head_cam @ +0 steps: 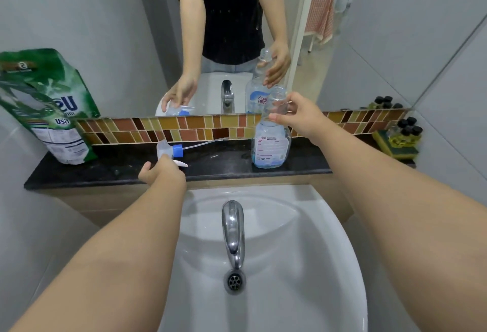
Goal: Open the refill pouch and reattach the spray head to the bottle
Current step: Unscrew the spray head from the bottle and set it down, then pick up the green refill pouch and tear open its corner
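Note:
A clear spray bottle [271, 144] with a little blue liquid at its bottom stands upright on the black ledge [224, 165], its neck uncapped. My right hand [295, 115] grips the bottle's neck. The white and blue spray head [170, 151] lies on its side on the ledge, its thin dip tube pointing right toward the bottle. My left hand [160, 171] rests on the spray head's near end, fingers curled over it. A green refill pouch [44, 105] leans against the left wall on the ledge, out of reach of both hands.
A white basin [303, 239] with a chrome tap [233, 229] lies below the ledge. A mirror above the mosaic tile strip [197, 127] reflects my arms and the bottle. Small dark-capped bottles [407, 131] on a yellow and green sponge [395, 147] stand at the ledge's right end.

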